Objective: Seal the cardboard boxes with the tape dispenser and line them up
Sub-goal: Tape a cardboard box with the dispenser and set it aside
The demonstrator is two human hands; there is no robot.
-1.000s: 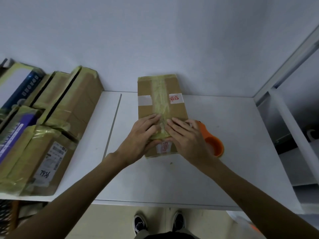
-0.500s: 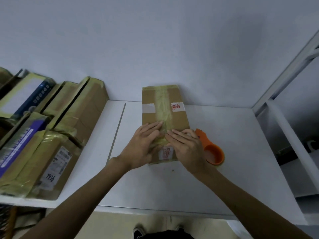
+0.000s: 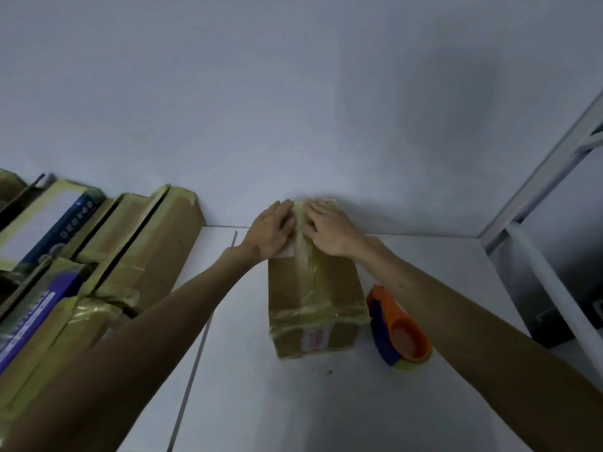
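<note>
Pressing flat, fingers straight, both hands (image 3: 272,228) (image 3: 329,230) cover the box's (image 3: 315,288) far edge by the wall (image 3: 293,93).

I count two hands, my left hand (image 3: 270,231) and my right hand (image 3: 329,230), both at the middle of the frame. Under them is one cardboard box (image 3: 326,288). It carries two strips of yellowish tape (image 3: 306,265), one along the top and one across the near end, and one red-printed label (image 3: 315,339) on its near face. One orange tape dispenser (image 3: 403,334) lies right of centre, lower down. Down the left side are at least five taped boxes (image 3: 146,256). They overlap and run off the edge, so I cannot tell exactly. One metal rack (image 3: 538,190) is at right.
</note>
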